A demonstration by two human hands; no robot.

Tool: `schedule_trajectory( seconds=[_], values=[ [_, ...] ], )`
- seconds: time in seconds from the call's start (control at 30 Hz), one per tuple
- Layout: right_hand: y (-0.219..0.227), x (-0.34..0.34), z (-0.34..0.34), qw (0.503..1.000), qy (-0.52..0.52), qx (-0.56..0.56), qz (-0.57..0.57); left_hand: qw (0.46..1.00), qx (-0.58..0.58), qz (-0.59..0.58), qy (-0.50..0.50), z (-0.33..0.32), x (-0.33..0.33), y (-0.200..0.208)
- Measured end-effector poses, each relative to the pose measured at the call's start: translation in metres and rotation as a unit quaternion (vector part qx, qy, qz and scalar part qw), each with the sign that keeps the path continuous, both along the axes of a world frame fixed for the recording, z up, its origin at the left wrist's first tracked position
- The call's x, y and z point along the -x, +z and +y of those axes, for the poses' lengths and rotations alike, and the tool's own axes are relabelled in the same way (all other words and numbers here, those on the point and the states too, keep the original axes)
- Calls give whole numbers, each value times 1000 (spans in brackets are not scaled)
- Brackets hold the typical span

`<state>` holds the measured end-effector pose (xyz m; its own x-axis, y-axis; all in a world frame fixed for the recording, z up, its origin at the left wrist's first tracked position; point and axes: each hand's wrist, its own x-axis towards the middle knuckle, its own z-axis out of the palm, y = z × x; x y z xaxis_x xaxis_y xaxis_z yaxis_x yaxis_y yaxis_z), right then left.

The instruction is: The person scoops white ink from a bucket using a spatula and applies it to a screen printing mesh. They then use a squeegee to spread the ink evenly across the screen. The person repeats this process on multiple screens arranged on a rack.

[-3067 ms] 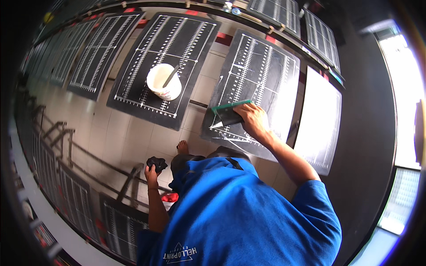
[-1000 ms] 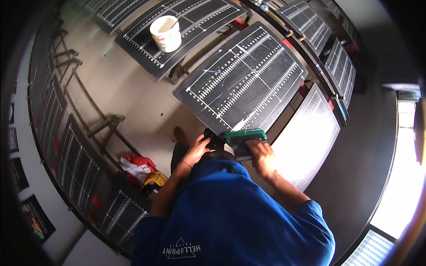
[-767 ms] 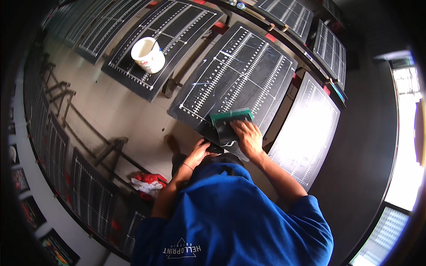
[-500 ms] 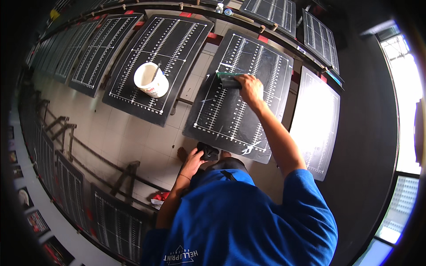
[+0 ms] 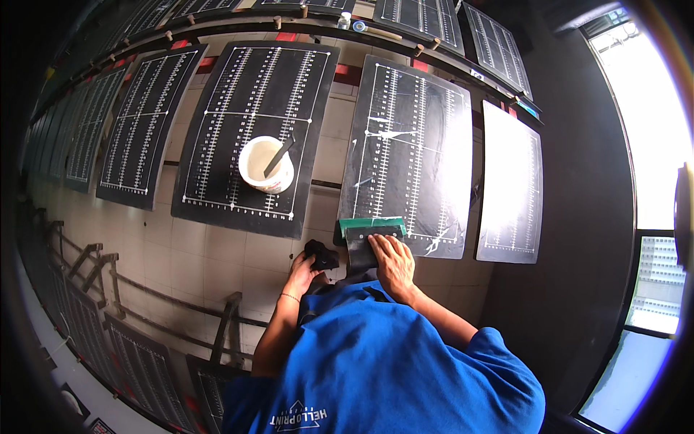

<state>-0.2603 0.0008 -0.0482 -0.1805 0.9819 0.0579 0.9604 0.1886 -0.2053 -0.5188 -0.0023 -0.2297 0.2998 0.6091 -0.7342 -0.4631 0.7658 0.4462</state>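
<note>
In front of me lies a black board point(image 5: 394, 170) printed with white rulers and a white border, shiny and streaked on its right half. My right hand point(image 5: 395, 266) grips a squeegee point(image 5: 370, 227) with a green blade and a black handle. The blade lies across the board's near left edge. Lower left of the board, my left hand point(image 5: 301, 275) is closed on a bunched black cloth point(image 5: 322, 255), held off the board. White smears show near the board's far left and near right corners.
A white bucket point(image 5: 249, 176) with a dark stick point(image 5: 280, 155) in it stands on the neighbouring board point(image 5: 217, 108) at left. A glossy board point(image 5: 510, 184) lies at right. A rail with wooden pegs point(image 5: 303, 11) and a small bottle point(image 5: 345, 20) runs behind. Metal frames point(image 5: 230, 329) stand lower left.
My right hand has drawn the squeegee from the middle of the board down to its near edge, toward me. My left hand still holds the black cloth. The view has shifted.
</note>
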Motion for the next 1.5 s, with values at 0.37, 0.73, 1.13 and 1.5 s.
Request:
schedule_trajectory(
  seconds=[0.37, 0.73, 1.13, 1.5],
  values=[
    [-22, -79, 302, 989, -81, -126, 6, 999, 17, 33, -12, 14, 9, 26],
    [-25, -58, 196, 996, -37, -81, 20, 997, 38, 24, 67, 27, 10, 1],
    [-29, -119, 423, 990, -71, -125, -11, 990, 68, 83, 87, 20, 3, 20],
    [-9, -111, 334, 995, -84, -58, 1, 992, 44, 36, 116, 15, 4, 3]
  ],
)
